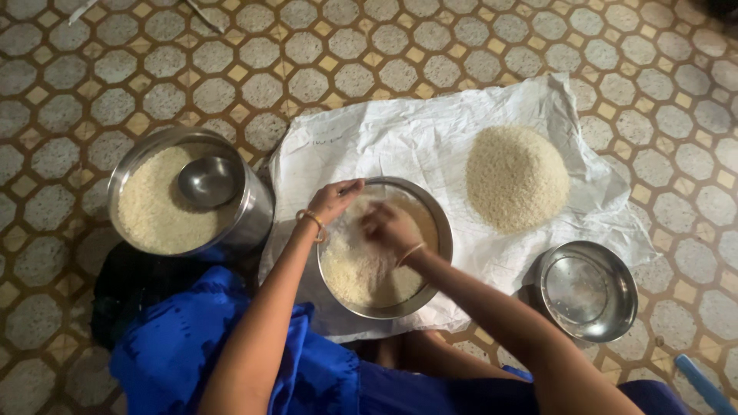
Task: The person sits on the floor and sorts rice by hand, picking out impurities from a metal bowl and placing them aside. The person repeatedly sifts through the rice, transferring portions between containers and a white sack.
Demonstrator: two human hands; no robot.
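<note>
Blue fabric [207,346] over the person's lap fills the bottom of the view, closest to the camera. Going left to right: at about 9 o'clock sits a big steel pot [254,211] full of pale rice, with a small steel bowl [207,181] resting on top of the grains. Next, dead centre, is the round steel tray [434,223] on a white sack sheet [400,131] spread over the tiled floor [92,69]. It holds a thin, uneven layer of whitish rice, heaped more toward 6 o'clock.

Left hand [332,200] has its grip pinched on the tray's rim at roughly 11 o'clock, fingers curled over the edge. Right hand [390,227] is down in the rice, fingers loosely bent; can't tell if it's got any grains in it.

Further right, at 2 o'clock, a neat rice heap [516,178] sits on the sheet, well apart from the tray. An empty steel dish [588,290] is at 4 o'clock, at the sheet's edge. Bare sheet shows between tray and heap.
</note>
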